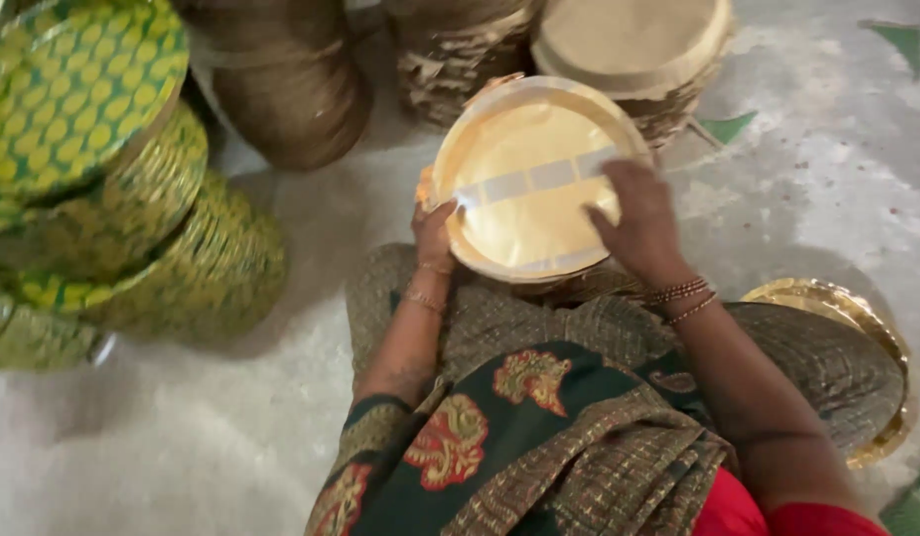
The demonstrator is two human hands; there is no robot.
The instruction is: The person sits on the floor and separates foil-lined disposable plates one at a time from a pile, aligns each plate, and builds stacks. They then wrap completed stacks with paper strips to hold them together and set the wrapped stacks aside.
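Hands on the plate now: the left hand (pixel 433 236) pinches the near-left rim of the gold paper plate (pixel 524 174), fingers closed on it, while the right hand (pixel 638 223) lies flat and spread across its right side, pressing rather than clasping. That plate sits tilted over the lap, just in front of brown plate stacks (pixel 629 50) on the floor, with green-and-yellow patterned stacks (pixel 92 189) well off to the left and another gold plate (pixel 857 318) beside the right knee.
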